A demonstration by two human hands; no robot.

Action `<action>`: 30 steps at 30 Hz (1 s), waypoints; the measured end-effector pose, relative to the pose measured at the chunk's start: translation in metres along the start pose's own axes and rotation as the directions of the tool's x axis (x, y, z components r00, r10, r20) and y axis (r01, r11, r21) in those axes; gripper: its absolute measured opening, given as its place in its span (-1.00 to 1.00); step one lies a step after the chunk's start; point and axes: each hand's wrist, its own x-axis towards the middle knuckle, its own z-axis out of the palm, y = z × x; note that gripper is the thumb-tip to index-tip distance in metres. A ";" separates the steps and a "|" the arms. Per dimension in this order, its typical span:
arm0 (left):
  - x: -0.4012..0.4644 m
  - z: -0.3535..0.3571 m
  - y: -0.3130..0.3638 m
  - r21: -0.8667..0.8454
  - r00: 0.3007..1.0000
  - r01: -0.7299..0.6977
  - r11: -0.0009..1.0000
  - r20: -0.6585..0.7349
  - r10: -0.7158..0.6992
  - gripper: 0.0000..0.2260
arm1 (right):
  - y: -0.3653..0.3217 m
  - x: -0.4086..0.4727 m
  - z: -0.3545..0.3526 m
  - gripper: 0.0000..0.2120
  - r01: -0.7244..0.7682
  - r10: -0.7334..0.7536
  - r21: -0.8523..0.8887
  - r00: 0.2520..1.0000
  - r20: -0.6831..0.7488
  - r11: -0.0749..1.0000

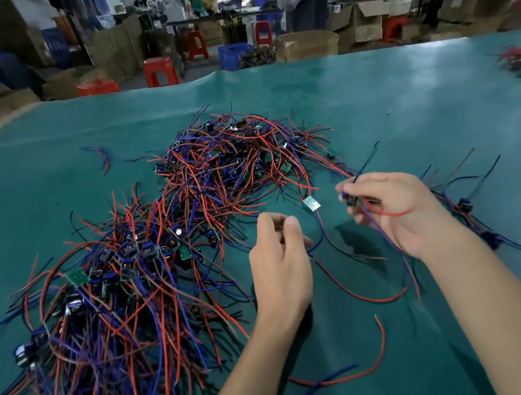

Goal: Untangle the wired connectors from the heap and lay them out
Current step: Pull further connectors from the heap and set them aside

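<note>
Teal matting covers the table to its far edge, bare along the far right stretch. The heap of red, blue and black wired connectors sprawls over the left and centre, spilling off the near-left edge. The right hand, raised right of the heap, pinches a dark connector whose wires trail down past the wrist. The left hand hovers beside it, fingers curled; whether they hold a wire I cannot tell. A few laid-out connectors lie right of the hands.

2 bare forearms, left grip and right grip ungloved, sleeveless.
</note>
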 end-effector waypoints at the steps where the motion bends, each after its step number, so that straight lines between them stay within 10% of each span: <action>1: 0.000 0.000 0.000 -0.008 1.000 0.005 1.000 0.014 -0.005 -0.83 | -0.005 -0.003 0.000 -0.92 -0.024 0.021 0.120 0.999 0.031 0.992; 10: -0.002 0.000 0.004 -0.044 0.990 -0.022 0.999 0.139 0.028 -0.71 | 0.015 -0.023 0.052 -0.93 0.001 -0.038 0.246 0.989 0.145 0.969; 19: 0.002 0.000 -0.001 -0.104 0.990 0.069 0.992 0.134 -0.055 -0.86 | 0.013 -0.013 0.031 -0.86 0.204 -0.187 -0.127 0.974 0.131 0.971; 26: 0.003 0.000 -0.004 -0.062 0.994 0.031 0.998 0.107 -0.024 -0.87 | 0.006 -0.009 0.020 -0.80 -0.090 0.013 0.303 0.969 0.247 0.949; 30: 0.005 0.000 -0.006 -0.072 0.998 0.021 0.997 0.063 -0.016 -0.86 | 0.014 -0.010 0.028 -0.70 -0.013 -0.056 0.334 0.979 0.197 0.943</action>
